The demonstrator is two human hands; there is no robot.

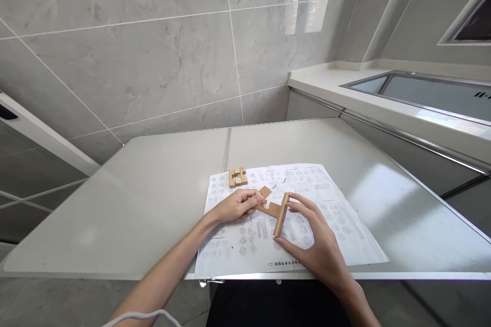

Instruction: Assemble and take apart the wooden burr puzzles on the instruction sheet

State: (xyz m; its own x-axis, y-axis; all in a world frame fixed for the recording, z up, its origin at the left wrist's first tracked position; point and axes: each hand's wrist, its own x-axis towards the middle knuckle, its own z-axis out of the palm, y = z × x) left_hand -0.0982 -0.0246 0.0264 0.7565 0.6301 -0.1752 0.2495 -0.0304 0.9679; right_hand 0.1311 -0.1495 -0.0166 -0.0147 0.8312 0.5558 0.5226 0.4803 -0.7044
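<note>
- Two wooden shapes, a flat notched part and a thick bar, met above a printed sheet; whether they were joined or merely touching could not be told.
- The left hand pinched the flat part; a tan corner showed beyond the thumb, possibly belonging to another piece.
- The right hand spanned the bar, thumb at the near end, fingertips towards the far end.
- The step in hand looked like fitting or parting these shapes.
- The next move probably called for a firm left pinch and an even right push or pull, without twisting the bar.
- Beyond the left hand, a notched wooden cluster sat on the sheet's far left corner, held by neither hand.
- The sheet, full of small diagrams, lay on the pale desk, before a grey tiled wall.
</note>
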